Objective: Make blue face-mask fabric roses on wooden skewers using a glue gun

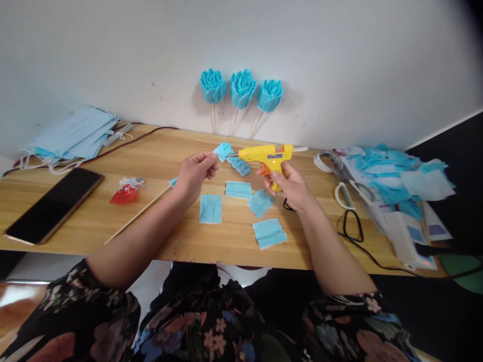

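My right hand (289,185) is wrapped round the grip of a yellow glue gun (260,152), with a finger at its orange trigger. A glue stick (301,149) pokes out of the gun's back. Between thumb and fingers, my left hand (196,172) pinches a folded blue fabric piece (223,151). The gun's nozzle points left and meets this piece, though exact contact is hard to see. Just behind lies another folded blue piece (240,166). Several blue squares (210,208) lie flat on the table below my hands. A thin stick (138,216) with a blue tip rests partly behind my left forearm.
Three blue fabric flowers (243,89) on sticks lean against the wall. Face masks (75,133), a phone (55,205) and a red plastic scrap (124,193) lie left. On the right are scissors (344,196), blue scraps (392,176), a power strip (409,241) and a black cord (372,259).
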Available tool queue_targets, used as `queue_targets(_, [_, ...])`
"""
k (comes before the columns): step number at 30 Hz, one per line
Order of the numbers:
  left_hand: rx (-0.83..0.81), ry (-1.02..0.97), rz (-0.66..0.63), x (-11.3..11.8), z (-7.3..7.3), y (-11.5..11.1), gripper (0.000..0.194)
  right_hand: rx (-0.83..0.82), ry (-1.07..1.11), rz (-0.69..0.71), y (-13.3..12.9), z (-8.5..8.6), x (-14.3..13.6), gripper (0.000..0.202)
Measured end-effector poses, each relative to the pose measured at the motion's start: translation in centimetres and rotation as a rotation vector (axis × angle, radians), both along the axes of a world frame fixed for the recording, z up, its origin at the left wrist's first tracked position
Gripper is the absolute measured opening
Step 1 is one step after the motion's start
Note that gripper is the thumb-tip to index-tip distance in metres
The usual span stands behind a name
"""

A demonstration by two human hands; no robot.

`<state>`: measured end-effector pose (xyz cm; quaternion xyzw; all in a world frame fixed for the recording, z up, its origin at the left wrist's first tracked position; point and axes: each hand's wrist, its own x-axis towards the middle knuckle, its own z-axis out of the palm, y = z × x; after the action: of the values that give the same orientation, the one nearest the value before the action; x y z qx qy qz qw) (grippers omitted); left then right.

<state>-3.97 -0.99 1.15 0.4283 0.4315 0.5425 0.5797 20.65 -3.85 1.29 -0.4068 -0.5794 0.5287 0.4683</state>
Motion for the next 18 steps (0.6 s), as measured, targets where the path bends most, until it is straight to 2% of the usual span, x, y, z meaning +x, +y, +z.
queue_targets(6, [-0.003, 0.003, 0.003, -0.02, -0.05, -0.06, 0.025, 0.03, -0.08, -0.043, -0.06, -0.37, -0.34, 0.042])
queue_targets(18, [0.003, 0.018, -0.019, 0.05, -0.12, -0.17, 0.026, 0.062, -0.129, -0.03, -0.04, -0.94, -0.08, 0.034])
